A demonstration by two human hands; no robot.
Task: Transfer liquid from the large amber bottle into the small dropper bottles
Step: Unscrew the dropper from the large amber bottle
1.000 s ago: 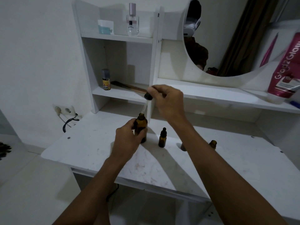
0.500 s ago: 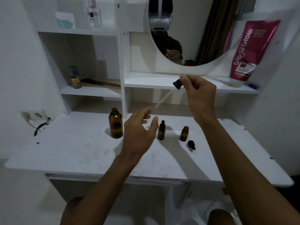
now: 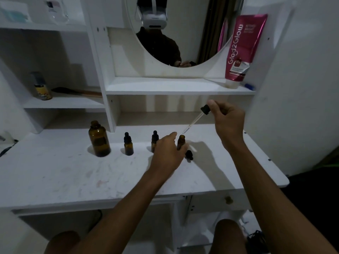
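Uncapped large amber glass bottle (image 3: 99,139) stands on the white bench (image 3: 55,176), well left of both grips. A capped small amber dropper bottle (image 3: 128,144) stands between it and the left grip (image 3: 167,154). The left grip brackets the open small amber bottle (image 3: 181,142); whether it clasps it cannot be told. Right grip (image 3: 228,120) pinches the black bulb of a glass pipette (image 3: 194,122), tip just above that mouth. Judgement: light, tippy, fragile glass, so steady it low on the body.

Left hand (image 3: 168,154): let go of the big amber bottle (image 3: 99,139), moved right, now holds the open small bottle (image 3: 181,142), middle of frame.
Right hand (image 3: 227,121): carried the dropper (image 3: 196,120) right; tip now just above that bottle's mouth.
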